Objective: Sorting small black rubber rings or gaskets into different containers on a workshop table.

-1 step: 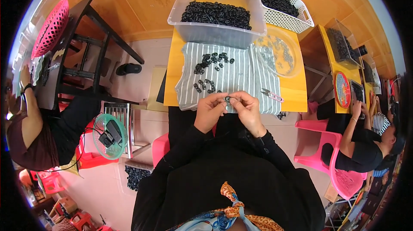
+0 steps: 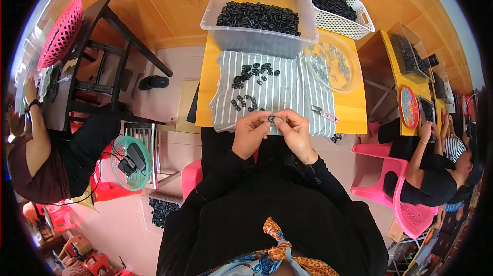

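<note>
My left hand (image 2: 250, 133) and my right hand (image 2: 294, 131) meet above the near edge of a grey striped cloth (image 2: 292, 91). Both pinch one small black plastic part (image 2: 270, 118) between their fingertips. Several more black parts (image 2: 252, 73) lie loose on the cloth, which covers a yellow table (image 2: 206, 86). Behind the cloth stands a clear bin (image 2: 257, 39) heaped with the same black parts. A clear round dish (image 2: 331, 65) of small metal pieces sits at the right. Pink-handled snips (image 2: 324, 114) lie by my right hand.
A white lattice basket (image 2: 339, 8) of black parts stands at the back right. One person (image 2: 36, 163) sits at a dark table on the left, another (image 2: 426, 173) on a pink chair to the right. A green basket (image 2: 131, 162) rests on the floor.
</note>
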Demonstrator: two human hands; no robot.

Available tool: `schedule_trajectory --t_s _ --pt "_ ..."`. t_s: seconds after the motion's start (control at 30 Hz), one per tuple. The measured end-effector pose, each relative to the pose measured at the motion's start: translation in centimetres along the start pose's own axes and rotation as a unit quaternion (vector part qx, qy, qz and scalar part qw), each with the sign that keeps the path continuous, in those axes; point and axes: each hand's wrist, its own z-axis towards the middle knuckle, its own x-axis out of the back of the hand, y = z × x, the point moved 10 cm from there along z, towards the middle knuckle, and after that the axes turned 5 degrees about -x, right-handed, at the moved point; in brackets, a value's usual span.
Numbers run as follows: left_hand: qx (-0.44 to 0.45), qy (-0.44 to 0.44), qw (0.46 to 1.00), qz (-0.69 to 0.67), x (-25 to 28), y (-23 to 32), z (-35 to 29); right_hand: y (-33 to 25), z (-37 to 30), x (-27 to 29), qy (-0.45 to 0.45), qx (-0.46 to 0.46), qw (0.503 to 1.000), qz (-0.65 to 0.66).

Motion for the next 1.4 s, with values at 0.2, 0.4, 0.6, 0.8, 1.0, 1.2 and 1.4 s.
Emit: schedule_trajectory --t_s 0.2,0.4,0.6,0.8,1.0,1.2,1.4 --pt "-0.033 0.023 0.999 -0.013 0.1 0.3 0.0 -0.3 -0.3 -0.3 -0.002 0.01 1.0 0.004" --pt "-0.037 0.032 0.997 -0.057 0.1 0.7 0.0 -3.1 -0.7 -1.1 -0.034 0.091 0.994 -0.05" --pt "-0.059 0.003 0.997 -0.048 -0.7 1.8 -0.2 -5.1 -1.3 -1.2 -0.031 0.158 0.976 -0.144" --pt "-0.103 -0.003 0.994 -0.03 -1.4 3.4 -0.8 -5.9 -2.2 -1.4 -0.033 0.196 0.97 -0.139" --pt "-0.113 0.009 0.993 -0.026 -2.0 4.5 -1.3 -7.1 -3.0 -1.7 -0.014 0.227 0.965 -0.133" --pt "-0.111 0.007 0.993 -0.04 -1.8 4.0 -1.2 -7.3 -3.3 -1.6 0.006 0.221 0.973 -0.065" --pt "-0.098 -0.032 0.994 -0.046 -2.5 3.6 -1.0 -6.8 -2.9 -0.2 0.006 0.195 0.972 -0.13"
